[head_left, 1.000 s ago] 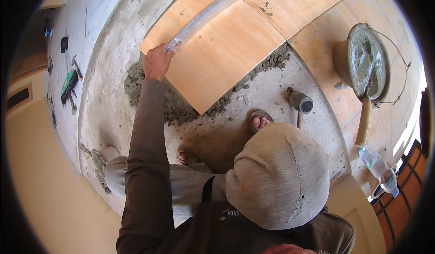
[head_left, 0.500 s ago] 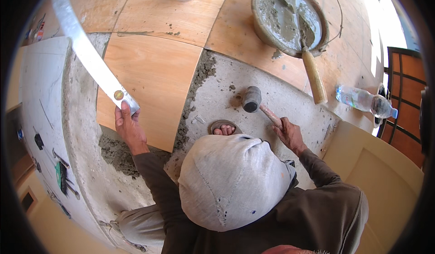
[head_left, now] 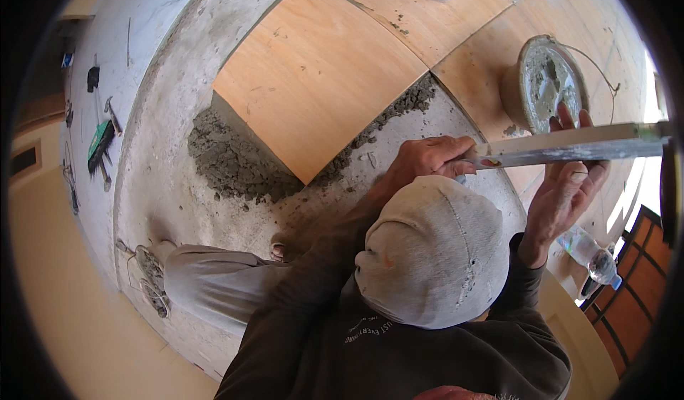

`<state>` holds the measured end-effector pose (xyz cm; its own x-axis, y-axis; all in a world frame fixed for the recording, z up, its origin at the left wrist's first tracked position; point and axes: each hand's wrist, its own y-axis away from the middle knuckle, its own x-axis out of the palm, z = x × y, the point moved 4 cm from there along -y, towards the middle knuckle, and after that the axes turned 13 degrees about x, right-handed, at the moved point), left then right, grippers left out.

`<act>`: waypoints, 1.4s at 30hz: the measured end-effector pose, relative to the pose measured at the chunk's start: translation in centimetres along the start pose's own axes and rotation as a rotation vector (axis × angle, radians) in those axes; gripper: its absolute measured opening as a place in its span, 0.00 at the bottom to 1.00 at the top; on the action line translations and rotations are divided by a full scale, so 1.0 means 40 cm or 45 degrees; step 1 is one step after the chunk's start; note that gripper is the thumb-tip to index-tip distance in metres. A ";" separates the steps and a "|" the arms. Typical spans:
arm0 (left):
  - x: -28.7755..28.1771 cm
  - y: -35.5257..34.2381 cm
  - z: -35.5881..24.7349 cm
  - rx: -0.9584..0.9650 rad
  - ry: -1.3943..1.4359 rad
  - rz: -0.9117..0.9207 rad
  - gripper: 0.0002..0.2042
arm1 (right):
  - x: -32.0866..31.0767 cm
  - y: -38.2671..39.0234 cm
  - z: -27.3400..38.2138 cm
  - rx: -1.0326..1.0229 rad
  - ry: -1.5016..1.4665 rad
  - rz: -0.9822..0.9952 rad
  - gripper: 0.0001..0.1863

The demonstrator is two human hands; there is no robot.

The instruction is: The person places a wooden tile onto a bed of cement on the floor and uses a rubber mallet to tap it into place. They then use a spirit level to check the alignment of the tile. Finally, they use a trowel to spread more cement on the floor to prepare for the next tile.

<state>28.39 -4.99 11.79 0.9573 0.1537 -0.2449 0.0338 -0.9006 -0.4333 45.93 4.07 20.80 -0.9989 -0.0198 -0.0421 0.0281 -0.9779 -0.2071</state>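
Note:
A long metal spirit level [head_left: 563, 143] spans the right side, raised above the floor. My left hand [head_left: 434, 156] is closed around its near end, in front of the grey cap. Farther along, my right hand [head_left: 570, 186] bears the level across its palm, fingers reaching up behind the bar and thumb below. A square wood-look tile [head_left: 320, 75] lies left of my hands. Wet grey mortar [head_left: 228, 154] spreads out along its lower left edge, with more crumbly mortar at its right edge. The mallet cannot be made out.
A mortar bucket [head_left: 520, 86] with a wire handle stands at the upper right on laid tiles [head_left: 456, 15]. A plastic bottle [head_left: 588, 254] lies near a dark grille. At the left, a green brush [head_left: 100, 143] and a hammer [head_left: 112, 113] lie on pale flooring.
The level has swung from the upper left to the right side. My right hand has let go of the mallet and now supports the level. The view has turned, shifting the tile rightward.

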 end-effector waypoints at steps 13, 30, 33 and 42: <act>-0.166 0.028 0.093 -0.186 -0.186 0.064 0.12 | -0.096 0.010 0.116 0.036 0.063 0.219 0.33; -0.772 0.378 -0.460 -1.098 -0.780 -0.205 0.18 | 0.709 -0.042 -0.534 -0.389 1.025 0.953 0.15; -0.706 0.465 -0.416 -1.177 -0.518 -0.381 0.18 | 0.722 -0.027 -0.532 -0.287 1.074 0.971 0.15; -0.693 0.439 -0.354 -1.075 -0.770 0.058 0.19 | 0.726 -0.021 -0.515 -0.265 1.010 1.006 0.13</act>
<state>6.50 -30.81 23.25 0.6665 0.0808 -0.7411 0.4148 -0.8662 0.2786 17.67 8.59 -0.40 -0.3961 -0.4056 -0.8238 0.7188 -0.6952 -0.0033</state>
